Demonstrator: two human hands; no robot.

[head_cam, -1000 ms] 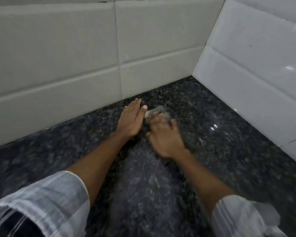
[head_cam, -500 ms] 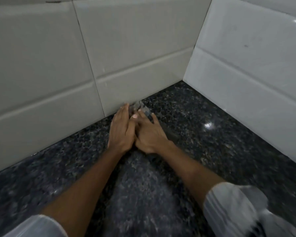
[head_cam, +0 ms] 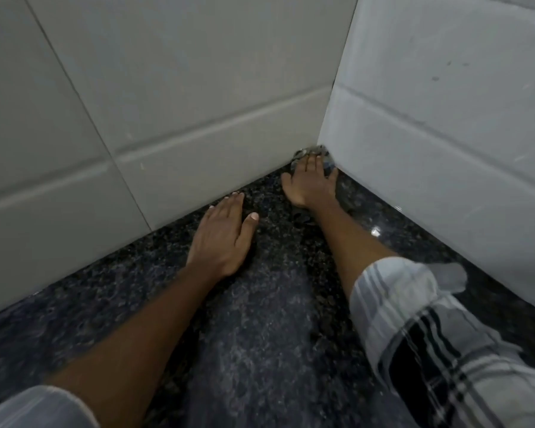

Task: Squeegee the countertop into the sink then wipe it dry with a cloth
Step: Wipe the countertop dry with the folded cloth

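Observation:
A dark speckled granite countertop [head_cam: 260,319] runs into a tiled corner. My right hand [head_cam: 309,183] presses a small grey cloth [head_cam: 326,162] flat into that corner, where the two walls meet; only the cloth's edges show past my fingers. My left hand [head_cam: 221,239] lies flat on the counter, palm down and fingers together, close to the back wall and well left of the cloth. It holds nothing. No squeegee or sink is in view.
Pale tiled walls close the counter at the back [head_cam: 183,118] and on the right [head_cam: 445,134]. Light glints off the counter [head_cam: 375,232] near the right wall. Striped sleeves cover both my upper forearms.
My right hand has slid the cloth to the right along the back wall into the corner. The hands, side by side before, are now apart; the left one stays flat on the counter.

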